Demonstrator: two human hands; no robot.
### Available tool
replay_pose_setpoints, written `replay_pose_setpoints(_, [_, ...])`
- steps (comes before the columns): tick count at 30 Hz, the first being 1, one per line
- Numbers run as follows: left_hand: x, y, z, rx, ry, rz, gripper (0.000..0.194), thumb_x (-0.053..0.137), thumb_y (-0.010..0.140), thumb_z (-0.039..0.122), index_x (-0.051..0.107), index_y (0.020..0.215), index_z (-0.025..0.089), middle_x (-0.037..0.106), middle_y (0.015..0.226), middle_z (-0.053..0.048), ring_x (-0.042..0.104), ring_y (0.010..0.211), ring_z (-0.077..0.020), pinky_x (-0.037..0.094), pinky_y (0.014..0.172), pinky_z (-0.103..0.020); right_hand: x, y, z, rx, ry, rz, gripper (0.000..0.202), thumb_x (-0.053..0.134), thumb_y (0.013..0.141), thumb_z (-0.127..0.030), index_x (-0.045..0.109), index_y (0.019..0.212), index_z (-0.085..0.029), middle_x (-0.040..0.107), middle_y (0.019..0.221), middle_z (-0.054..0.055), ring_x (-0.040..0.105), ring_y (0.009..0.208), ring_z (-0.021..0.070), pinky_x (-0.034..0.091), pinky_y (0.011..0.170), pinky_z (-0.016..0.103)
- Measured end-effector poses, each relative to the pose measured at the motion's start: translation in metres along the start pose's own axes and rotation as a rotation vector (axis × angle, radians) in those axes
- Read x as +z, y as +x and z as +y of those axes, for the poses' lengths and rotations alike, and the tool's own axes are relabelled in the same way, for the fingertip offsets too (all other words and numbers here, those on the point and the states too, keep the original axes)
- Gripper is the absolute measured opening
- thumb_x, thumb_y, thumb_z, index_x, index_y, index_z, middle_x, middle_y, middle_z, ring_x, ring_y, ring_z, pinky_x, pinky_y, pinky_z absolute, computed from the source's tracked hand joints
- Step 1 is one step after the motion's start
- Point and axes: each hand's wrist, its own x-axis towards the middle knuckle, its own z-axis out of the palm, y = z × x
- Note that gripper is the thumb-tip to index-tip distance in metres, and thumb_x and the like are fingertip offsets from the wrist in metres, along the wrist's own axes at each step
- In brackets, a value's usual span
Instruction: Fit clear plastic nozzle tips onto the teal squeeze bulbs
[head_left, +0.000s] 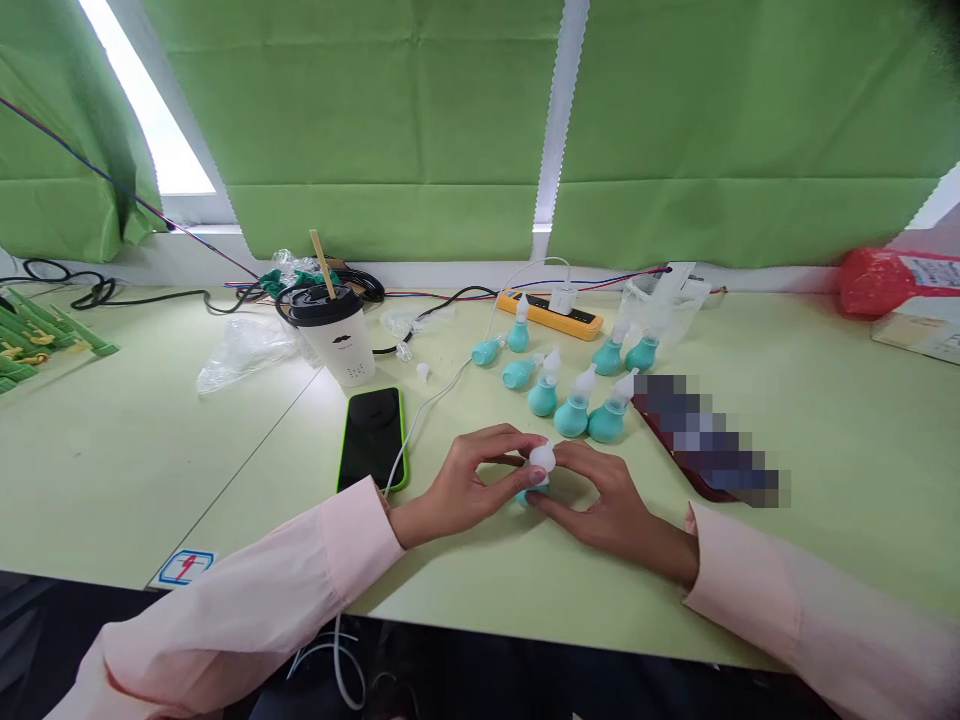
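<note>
My left hand (480, 470) and my right hand (604, 490) are both closed around one bulb nasal aspirator (542, 458) above the near part of the table. Its translucent white nozzle points up, with the left thumb and fingers pinching around it. The right thumb and fingertips grip lower down; most of the teal bulb is hidden by fingers. Just beyond my hands stand more aspirators of the same kind, among them a front one (574, 410) and one at its right (609, 415). A teal bulb (517, 374) lies on its side behind them.
A black phone with a green case (371, 435) lies left of my hands, a white cable running past it. Behind it stands a lidded paper cup (337, 340) with a straw. A yellow power strip (551, 315) sits at the back. A partly blurred dark-red-edged device (686, 455) lies right.
</note>
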Motion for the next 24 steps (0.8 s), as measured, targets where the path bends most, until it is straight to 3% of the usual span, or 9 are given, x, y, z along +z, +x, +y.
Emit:
replay_pose_setpoints(7, [-0.0008,-0.0043,0.004,-0.07,-0.014,0.019,0.032,0.053,0.076,0.025,0.052,0.107,0.018,0.056,0.098,-0.006,0.051,0.092,-0.0163,0.044,0.081,-0.029,-0.0018,0.0,-0.0008,-0.027,0.007,-0.065,0.027,0.059,0.069,-0.026,0.051,0.094,-0.019,0.061,0.084,0.005,0.056,0.078,0.0165,0.045,0.07,0.032])
replay_pose_setpoints(11, [-0.0012,-0.0019,0.0058,-0.021,0.042,-0.003,0.02,0.049,0.078,0.024,0.059,0.093,0.015,0.057,0.093,-0.007,0.053,0.086,-0.0154,0.043,0.077,-0.027,-0.0011,-0.0014,-0.0019,-0.022,0.037,-0.098,0.028,0.058,0.07,-0.025,0.049,0.096,-0.02,0.059,0.087,0.004,0.055,0.081,0.0156,0.045,0.07,0.03])
replay_pose_setpoints(16, [0.0005,-0.0016,0.0021,0.009,0.045,-0.027,0.019,0.05,0.078,0.025,0.057,0.093,0.015,0.056,0.09,-0.006,0.053,0.083,-0.0143,0.044,0.073,-0.025,-0.0007,-0.0004,-0.0035,-0.008,0.04,-0.021,0.029,0.058,0.07,-0.021,0.048,0.096,-0.02,0.058,0.085,0.003,0.055,0.079,0.0157,0.045,0.07,0.031])
replay_pose_setpoints(20, [0.0016,-0.0038,-0.0019,-0.094,0.059,-0.053,0.021,0.047,0.079,0.029,0.053,0.096,0.017,0.057,0.095,-0.005,0.053,0.087,-0.0151,0.044,0.074,-0.026,-0.0054,0.0015,-0.0051,0.014,0.06,0.068,0.038,0.057,0.071,-0.021,0.042,0.106,-0.02,0.054,0.096,0.006,0.051,0.089,0.0184,0.044,0.076,0.034])
replay_pose_setpoints(24, [0.0014,-0.0059,-0.0006,-0.131,0.138,-0.145,0.022,0.045,0.081,0.029,0.052,0.098,0.017,0.056,0.1,-0.005,0.051,0.092,-0.0157,0.041,0.081,-0.028,-0.0093,0.0022,-0.0062,-0.054,0.092,0.039,0.034,0.049,0.077,-0.021,0.042,0.11,-0.021,0.049,0.094,0.007,0.048,0.089,0.0184,0.044,0.073,0.035])
